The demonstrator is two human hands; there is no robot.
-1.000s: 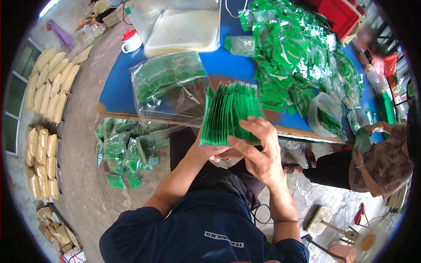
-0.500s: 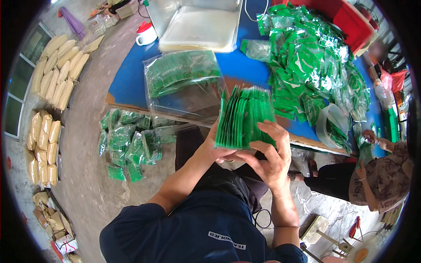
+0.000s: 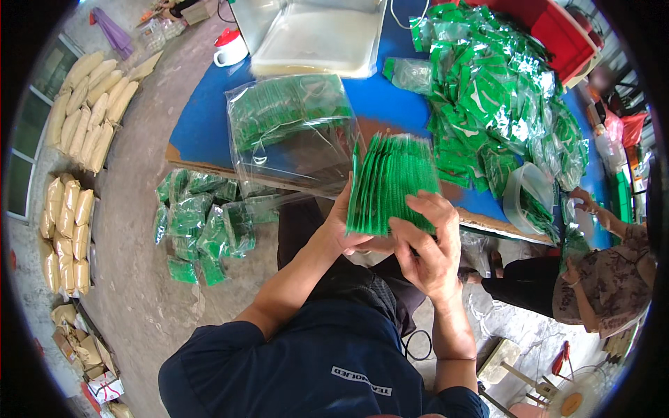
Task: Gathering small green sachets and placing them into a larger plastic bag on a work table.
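In front of my body I hold an upright stack of flat green packets (image 3: 394, 184), their edges fanned a little apart at the top. My left hand (image 3: 341, 226) is closed round its left side and underside, with most of the fingers hidden behind it. My right hand (image 3: 428, 254) grips the lower right corner with bent fingers, the fingertips against the packets. Just beyond my left hand, a large clear plastic bag (image 3: 279, 157) hangs over the table edge. A row of green packets (image 3: 293, 108) lies inside its far part.
A big heap of green packets (image 3: 488, 97) covers the right of the blue table (image 3: 198, 129), with a clear plastic tub (image 3: 526, 202) beside it. A metal tray (image 3: 313, 42) and lidded mug (image 3: 230, 49) stand at the back. Filled bags (image 3: 202, 223) lie on the floor. A co-worker (image 3: 603, 279) works at right.
My right fingers have shifted slightly left along the stack's lower edge, and its packets look a bit more fanned. At right, the co-worker's hands have moved slightly.
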